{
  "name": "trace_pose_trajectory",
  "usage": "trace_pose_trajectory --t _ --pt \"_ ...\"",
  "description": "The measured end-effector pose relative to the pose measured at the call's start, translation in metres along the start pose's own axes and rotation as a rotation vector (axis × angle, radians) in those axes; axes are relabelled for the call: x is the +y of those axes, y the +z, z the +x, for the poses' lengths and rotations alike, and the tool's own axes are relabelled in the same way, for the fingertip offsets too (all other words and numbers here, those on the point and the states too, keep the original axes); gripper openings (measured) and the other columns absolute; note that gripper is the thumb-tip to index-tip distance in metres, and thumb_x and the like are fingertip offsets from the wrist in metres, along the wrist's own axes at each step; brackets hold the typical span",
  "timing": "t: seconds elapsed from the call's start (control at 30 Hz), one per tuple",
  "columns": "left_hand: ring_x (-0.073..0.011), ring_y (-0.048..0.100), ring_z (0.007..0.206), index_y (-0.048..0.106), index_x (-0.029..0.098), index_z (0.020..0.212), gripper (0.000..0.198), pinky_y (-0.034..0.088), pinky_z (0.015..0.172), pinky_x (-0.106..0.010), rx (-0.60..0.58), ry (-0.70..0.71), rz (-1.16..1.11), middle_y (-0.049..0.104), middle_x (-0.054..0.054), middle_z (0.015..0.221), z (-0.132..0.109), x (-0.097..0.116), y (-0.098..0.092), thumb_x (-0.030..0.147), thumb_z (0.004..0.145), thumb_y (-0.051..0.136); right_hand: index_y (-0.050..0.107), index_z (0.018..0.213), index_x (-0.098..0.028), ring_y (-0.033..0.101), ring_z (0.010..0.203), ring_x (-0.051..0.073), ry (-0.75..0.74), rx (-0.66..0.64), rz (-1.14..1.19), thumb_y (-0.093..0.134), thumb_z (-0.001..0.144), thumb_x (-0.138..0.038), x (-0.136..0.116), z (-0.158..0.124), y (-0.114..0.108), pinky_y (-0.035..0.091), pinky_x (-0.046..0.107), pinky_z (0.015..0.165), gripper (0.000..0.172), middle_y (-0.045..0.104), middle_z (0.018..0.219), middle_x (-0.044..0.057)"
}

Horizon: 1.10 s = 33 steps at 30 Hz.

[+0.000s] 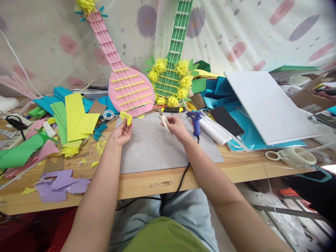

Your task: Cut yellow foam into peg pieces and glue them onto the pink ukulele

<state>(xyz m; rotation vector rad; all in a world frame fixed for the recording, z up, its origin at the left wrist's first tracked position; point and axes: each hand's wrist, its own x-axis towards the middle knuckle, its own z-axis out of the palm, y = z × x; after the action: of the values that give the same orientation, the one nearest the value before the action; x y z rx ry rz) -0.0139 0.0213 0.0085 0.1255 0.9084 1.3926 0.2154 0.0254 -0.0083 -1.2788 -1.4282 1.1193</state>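
My left hand pinches a small folded piece of yellow paper above the left edge of the grey cutting mat. In my right hand is a pair of white-handled scissors, blades pointing up and away from me, apart from the paper. Behind my hands leans a pink paper lute with yellow strips and white strings. Beside it stands a green paper instrument trimmed with yellow paper flowers.
A blue glue gun stands on the mat's right, its cable running over the table edge. Yellow paper sheets and purple scraps lie left. A black phone, a white board and a tape roll are right.
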Motion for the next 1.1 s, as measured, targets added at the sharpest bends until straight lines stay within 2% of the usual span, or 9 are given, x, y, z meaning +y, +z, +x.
trace_pose_trajectory --t 0.1,0.23,0.33,0.53,0.7,0.87,1.1 --pt "-0.0061 0.063 0.057 0.06 0.014 0.079 0.015 0.053 0.06 -0.014 0.022 0.028 0.022 0.066 0.001 0.065 0.001 0.001 -0.001 0.013 0.084 0.046 0.056 0.087 -0.013 0.054 0.069 0.01 0.076 -0.161 0.146 0.063 0.067 -0.044 0.0 -0.002 0.006 0.044 0.024 0.068 0.037 0.061 0.087 0.005" --pt "-0.0067 0.063 0.058 0.059 0.014 0.077 0.012 0.053 0.062 -0.016 0.041 0.08 0.078 0.066 0.0 0.066 0.003 -0.001 -0.004 0.011 0.082 0.048 0.056 0.091 -0.015 0.055 0.069 0.01 0.143 -0.402 0.399 0.046 0.079 -0.051 -0.003 -0.009 0.008 0.046 0.025 0.069 0.039 0.062 0.091 0.007" --pt "-0.0072 0.064 0.059 0.059 0.014 0.077 0.011 0.053 0.063 -0.017 0.035 0.108 0.115 0.067 -0.001 0.068 0.005 -0.002 -0.005 0.01 0.081 0.05 0.057 0.091 -0.014 0.057 0.067 0.012 0.199 -0.576 0.492 0.033 0.083 -0.057 -0.006 -0.013 0.007 0.048 0.027 0.07 0.05 0.063 0.085 0.009" --pt "-0.0079 0.064 0.061 0.06 0.014 0.079 0.008 0.053 0.064 -0.017 0.057 0.113 0.144 0.067 -0.002 0.071 0.006 -0.003 -0.006 0.011 0.08 0.052 0.059 0.093 -0.007 0.059 0.074 0.016 0.386 -0.943 0.536 0.019 0.077 -0.07 -0.003 -0.013 0.003 0.048 0.031 0.07 0.076 0.064 0.086 0.014" --pt "-0.008 0.064 0.061 0.06 0.014 0.083 0.009 0.053 0.063 -0.018 0.045 0.117 0.163 0.067 -0.002 0.071 0.008 -0.004 -0.007 0.011 0.079 0.053 0.058 0.096 -0.007 0.059 0.067 0.014 0.324 -0.988 0.48 0.019 0.077 -0.07 0.005 -0.013 0.003 0.048 0.025 0.06 0.077 0.064 0.083 0.013" --pt "-0.0078 0.063 0.059 0.06 0.015 0.081 0.011 0.053 0.061 -0.017 0.026 0.104 0.182 0.067 -0.002 0.069 0.01 -0.004 -0.008 0.011 0.081 0.05 0.058 0.095 -0.007 0.059 0.064 0.013 0.279 -0.987 0.485 0.023 0.077 -0.069 0.005 -0.014 0.005 0.048 0.025 0.059 0.074 0.064 0.08 0.012" --pt "-0.0082 0.064 0.061 0.06 0.014 0.084 0.01 0.053 0.064 -0.018 0.045 0.111 0.163 0.067 -0.002 0.07 0.009 -0.004 -0.007 0.011 0.079 0.052 0.06 0.092 -0.007 0.057 0.058 0.012 0.328 -0.925 0.447 0.021 0.08 -0.066 0.0 -0.016 0.005 0.047 0.023 0.054 0.072 0.064 0.075 0.011"
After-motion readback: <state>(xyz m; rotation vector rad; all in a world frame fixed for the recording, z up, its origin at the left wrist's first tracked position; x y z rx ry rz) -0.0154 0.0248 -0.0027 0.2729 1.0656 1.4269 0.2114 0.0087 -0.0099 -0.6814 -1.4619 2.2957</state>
